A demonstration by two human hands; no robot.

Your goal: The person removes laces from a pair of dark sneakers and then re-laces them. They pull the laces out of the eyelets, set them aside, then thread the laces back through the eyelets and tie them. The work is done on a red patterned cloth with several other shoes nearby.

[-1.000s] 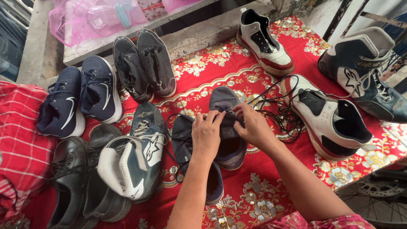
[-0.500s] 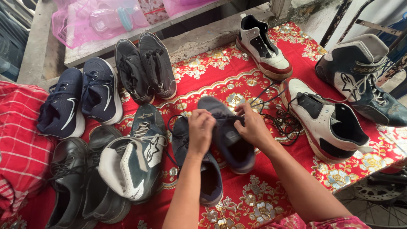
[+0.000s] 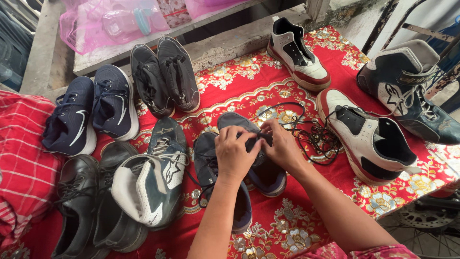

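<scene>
Both my hands work over a dark blue-grey sneaker (image 3: 261,173) lying on the red flowered cloth (image 3: 306,211). My left hand (image 3: 235,152) and my right hand (image 3: 280,146) pinch the black lace at the shoe's tongue, fingers closed on it. Its mate (image 3: 206,153) lies just left, partly under my left forearm. A tangle of loose black laces (image 3: 314,136) lies right of my right hand.
Around the cloth lie a white-and-red high-top pair (image 3: 369,139) (image 3: 299,55), a navy-and-white boot (image 3: 407,86), a grey-white boot (image 3: 153,187), black leather shoes (image 3: 81,201), navy sneakers (image 3: 91,112), dark sneakers (image 3: 165,74). A red checked cloth (image 3: 24,168) lies left, pink plastic containers (image 3: 115,21) behind.
The shoe was tilted up between my hands and now lies lower on the cloth. My hands have stayed on its lace, drawing closer together at the tongue.
</scene>
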